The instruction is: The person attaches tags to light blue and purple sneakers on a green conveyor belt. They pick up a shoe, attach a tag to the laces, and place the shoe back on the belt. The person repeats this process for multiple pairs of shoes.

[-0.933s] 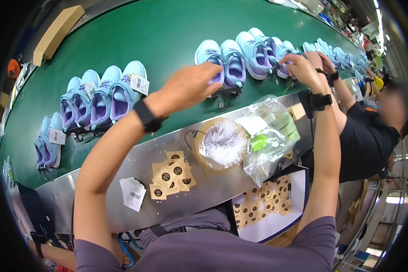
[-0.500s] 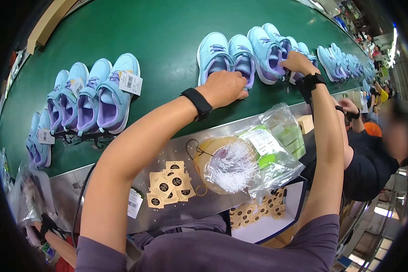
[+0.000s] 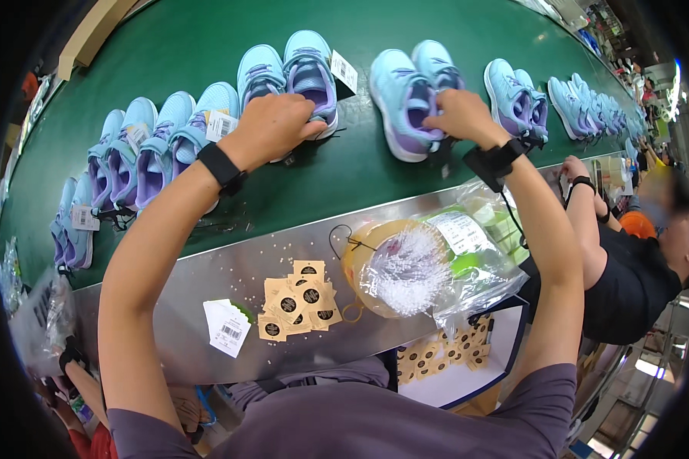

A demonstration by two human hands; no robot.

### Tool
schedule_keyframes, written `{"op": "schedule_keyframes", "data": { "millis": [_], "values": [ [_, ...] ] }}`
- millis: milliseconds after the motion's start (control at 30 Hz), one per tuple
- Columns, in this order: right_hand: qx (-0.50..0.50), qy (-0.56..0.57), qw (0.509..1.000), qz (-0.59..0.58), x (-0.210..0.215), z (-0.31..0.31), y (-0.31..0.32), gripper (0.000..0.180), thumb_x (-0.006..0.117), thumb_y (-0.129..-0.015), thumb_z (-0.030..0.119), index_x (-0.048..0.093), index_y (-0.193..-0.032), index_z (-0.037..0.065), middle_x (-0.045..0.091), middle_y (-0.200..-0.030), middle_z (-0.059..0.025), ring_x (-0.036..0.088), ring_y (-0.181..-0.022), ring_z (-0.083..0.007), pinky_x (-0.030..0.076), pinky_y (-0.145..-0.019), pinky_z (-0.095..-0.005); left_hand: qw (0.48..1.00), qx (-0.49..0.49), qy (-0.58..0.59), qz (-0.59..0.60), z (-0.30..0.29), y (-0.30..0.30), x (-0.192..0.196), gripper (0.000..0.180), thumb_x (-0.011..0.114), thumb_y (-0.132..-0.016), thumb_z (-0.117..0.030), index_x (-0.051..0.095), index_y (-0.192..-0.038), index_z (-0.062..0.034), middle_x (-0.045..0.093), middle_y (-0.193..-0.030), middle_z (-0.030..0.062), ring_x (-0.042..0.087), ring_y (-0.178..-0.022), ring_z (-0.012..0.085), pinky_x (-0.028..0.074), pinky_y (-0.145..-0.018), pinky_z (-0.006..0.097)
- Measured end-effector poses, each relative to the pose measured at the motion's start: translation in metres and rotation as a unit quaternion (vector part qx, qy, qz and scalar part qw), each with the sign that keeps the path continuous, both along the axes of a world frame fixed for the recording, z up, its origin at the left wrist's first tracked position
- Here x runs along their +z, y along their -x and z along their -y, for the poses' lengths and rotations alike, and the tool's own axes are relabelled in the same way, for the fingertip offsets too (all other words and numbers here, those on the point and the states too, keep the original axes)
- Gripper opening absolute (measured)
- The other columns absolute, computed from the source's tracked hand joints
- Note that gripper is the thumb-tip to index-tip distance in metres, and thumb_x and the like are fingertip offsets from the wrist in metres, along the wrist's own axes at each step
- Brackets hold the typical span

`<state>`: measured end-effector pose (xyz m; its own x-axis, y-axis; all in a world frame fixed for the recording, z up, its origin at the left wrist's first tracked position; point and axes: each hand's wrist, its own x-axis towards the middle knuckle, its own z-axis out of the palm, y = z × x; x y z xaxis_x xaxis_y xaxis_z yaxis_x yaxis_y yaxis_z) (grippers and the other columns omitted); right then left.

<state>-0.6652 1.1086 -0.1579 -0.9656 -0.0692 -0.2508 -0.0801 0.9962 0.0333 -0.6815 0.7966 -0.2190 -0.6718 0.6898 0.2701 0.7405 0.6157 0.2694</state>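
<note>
My left hand point(image 3: 272, 128) is closed on the heel openings of a pair of light blue sneakers point(image 3: 308, 52) with purple linings, on the green table. A white hang tag point(image 3: 344, 73) sticks out from this pair. Farther right, my right hand point(image 3: 465, 117) pinches the heel of another such pair of sneakers point(image 3: 395, 86); its thumb reaches into the nearer shoe, and its fingertips are partly hidden. Left of my left hand stands a row of tagged sneakers point(image 3: 149, 149), the closest one partly behind my wrist.
Along the green table's point(image 3: 207, 46) near side runs a metal ledge point(image 3: 176, 336) with white tags point(image 3: 226, 327), tan cards point(image 3: 298, 300), a bundle of white fasteners point(image 3: 406, 269) and a plastic bag point(image 3: 475, 264). Below is a box point(image 3: 444, 382) of cards. More sneakers point(image 3: 517, 99) and a co-worker point(image 3: 620, 268) are at right.
Both hands have moved left, each with a pair of sneakers. The left pair now stands beside the tagged row, and a gap has opened between the two pairs.
</note>
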Motion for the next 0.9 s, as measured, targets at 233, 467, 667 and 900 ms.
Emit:
{"op": "schedule_keyframes", "data": {
  "millis": [233,467,667,900],
  "values": [
    [0.087,0.069,0.989,0.095,0.022,0.034,-0.042,0.031,0.058,-0.083,0.031,0.067,-0.089,0.001,0.065,-0.091,-0.0181,0.062,-0.086,-0.0348,0.048,-0.075,-0.0428,1.000,0.016,0.004,-0.019,-0.015,0.007,0.041,0.039,0.062,-0.082,-0.042,0.060,-0.071,-0.0047,0.060,-0.071,0.0119,0.059,-0.066,0.0313,0.045,-0.057,0.041],
    [0.009,0.164,0.986,0.037,0.043,-0.021,-0.020,0.030,0.043,-0.082,0.004,0.063,-0.105,0.004,0.062,-0.079,-0.0114,0.060,-0.076,-0.0224,0.046,-0.069,-0.0323,0.971,-0.078,-0.215,0.067,-0.127,0.063,0.032,0.020,0.059,-0.083,-0.018,0.066,-0.086,0.0000,0.066,-0.076,0.0141,0.061,-0.068,0.0297,0.049,-0.065,0.038],
    [0.059,0.161,0.985,-0.004,0.006,-0.017,-0.007,0.026,0.044,-0.083,0.005,0.058,-0.105,0.003,0.063,-0.072,-0.0117,0.062,-0.071,-0.0254,0.047,-0.066,-0.0353,0.910,-0.082,-0.070,0.401,-0.144,0.096,0.027,0.014,0.064,-0.077,-0.006,0.069,-0.089,0.0007,0.066,-0.073,0.0076,0.061,-0.061,0.0129,0.051,-0.058,0.025],
    [0.041,0.218,0.973,-0.058,-0.018,-0.009,0.029,0.019,0.050,-0.084,0.011,0.061,-0.099,0.005,0.068,-0.083,-0.0120,0.065,-0.080,-0.0288,0.049,-0.069,-0.0383,0.917,-0.051,0.013,0.396,-0.144,0.091,0.039,0.014,0.065,-0.076,-0.009,0.068,-0.087,-0.0016,0.064,-0.070,0.0046,0.060,-0.058,0.0118,0.051,-0.053,0.024]
  ]
}}
